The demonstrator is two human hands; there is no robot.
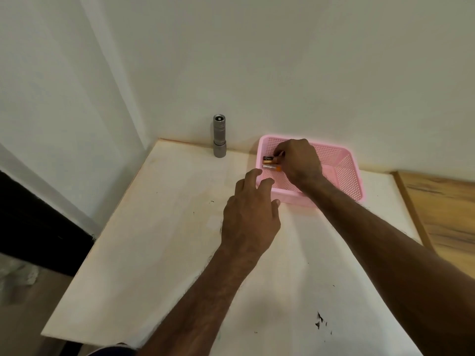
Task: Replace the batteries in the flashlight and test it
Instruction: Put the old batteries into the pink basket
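Fingers (279,153) of the right hand (299,160) curl down inside a pink mesh basket (347,176) and pinch the copper ends of the batteries (268,162). The two cells lie side by side at the basket's 9 o'clock end. Whether the pinch takes one cell or both cannot be told, as the hand covers their 3 o'clock ends.

The left hand (250,217) hovers at the basket's 7 o'clock corner, palm down. Its fingers (253,176) are spread and released, grasping nothing, and whether their tips touch the rim cannot be told.

The flashlight (219,136), a grey metal cylinder, stands upright on its wider end at the basket's 9 o'clock. It is well apart from both hands and sits at the far edge of the desk (167,227), close against the white wall (282,60). The basket also sits at the desk's far edge, against the same wall.

The desk top is pale, with dark scuffs at its 5 o'clock side. A wood-grain board (442,206) lies past its 3 o'clock edge.
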